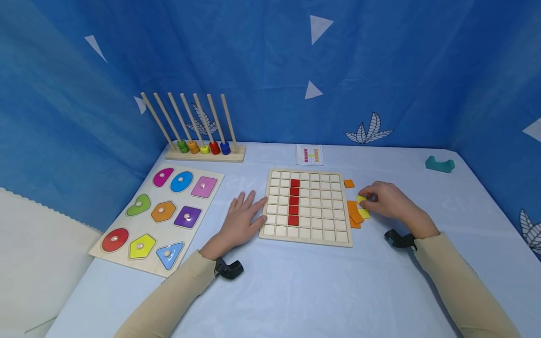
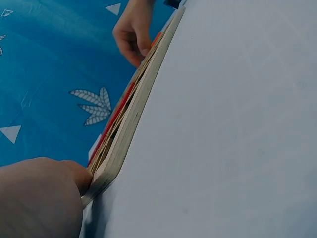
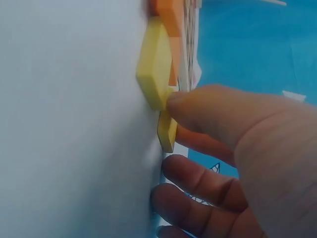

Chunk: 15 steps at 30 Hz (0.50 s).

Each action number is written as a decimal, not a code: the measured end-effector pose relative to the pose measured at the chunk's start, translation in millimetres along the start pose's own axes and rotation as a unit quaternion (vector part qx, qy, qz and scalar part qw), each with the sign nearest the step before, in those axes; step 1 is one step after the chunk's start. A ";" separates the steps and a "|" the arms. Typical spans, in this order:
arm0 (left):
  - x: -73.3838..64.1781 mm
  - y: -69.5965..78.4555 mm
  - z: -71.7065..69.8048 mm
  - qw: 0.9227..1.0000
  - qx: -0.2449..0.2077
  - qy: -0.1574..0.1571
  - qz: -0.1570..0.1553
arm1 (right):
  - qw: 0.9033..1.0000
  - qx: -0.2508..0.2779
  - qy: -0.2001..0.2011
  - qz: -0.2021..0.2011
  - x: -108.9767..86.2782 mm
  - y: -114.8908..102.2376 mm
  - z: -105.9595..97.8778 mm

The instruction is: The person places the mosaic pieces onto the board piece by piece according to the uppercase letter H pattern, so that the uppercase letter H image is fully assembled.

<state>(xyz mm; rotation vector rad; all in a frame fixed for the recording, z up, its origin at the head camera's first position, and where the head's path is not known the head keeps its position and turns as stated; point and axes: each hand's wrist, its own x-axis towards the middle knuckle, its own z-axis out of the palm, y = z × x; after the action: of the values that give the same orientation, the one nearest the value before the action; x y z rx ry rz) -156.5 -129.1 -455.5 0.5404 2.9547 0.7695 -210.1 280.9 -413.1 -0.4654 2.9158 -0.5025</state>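
A wooden grid board (image 1: 316, 233) lies at the middle of the table, with a column of several red tiles (image 1: 293, 200) in its squares. My left hand (image 1: 242, 219) is spread flat beside it, thumb and index fingertips at its left edge. To the right of the board, my right hand (image 1: 389, 202) pinches a yellow tile (image 3: 168, 133) between thumb and index finger. Another yellow tile (image 3: 154, 64) is right by the thumb. Several orange tiles (image 1: 353, 212) lie overlapping along the board's right edge, and one orange tile (image 1: 349, 183) sits apart, farther back.
Behind the board lies a small pattern card (image 1: 310, 155). A shape puzzle board (image 1: 145, 220) with knobbed pieces is at the left, and a peg stand (image 1: 205, 157) with coloured rings stands behind it. A teal curved block (image 1: 439, 164) lies at the back right.
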 end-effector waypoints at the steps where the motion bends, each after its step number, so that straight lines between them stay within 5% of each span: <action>1: 0.0 0.1 0.1 1.000 -0.001 0.001 0.001 | 1.000 0.001 -0.001 0.000 0.1 0.2 -0.1; 15: 0.1 0.7 1.0 1.000 0.000 0.002 0.001 | 1.000 0.009 -0.002 0.026 -0.5 0.4 2.2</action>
<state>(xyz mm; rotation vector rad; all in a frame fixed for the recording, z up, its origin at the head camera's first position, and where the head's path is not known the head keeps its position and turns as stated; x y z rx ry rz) -156.2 -128.0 -456.0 0.5435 2.9576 0.7709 -209.4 280.7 -415.2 -0.3867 2.9089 -0.5196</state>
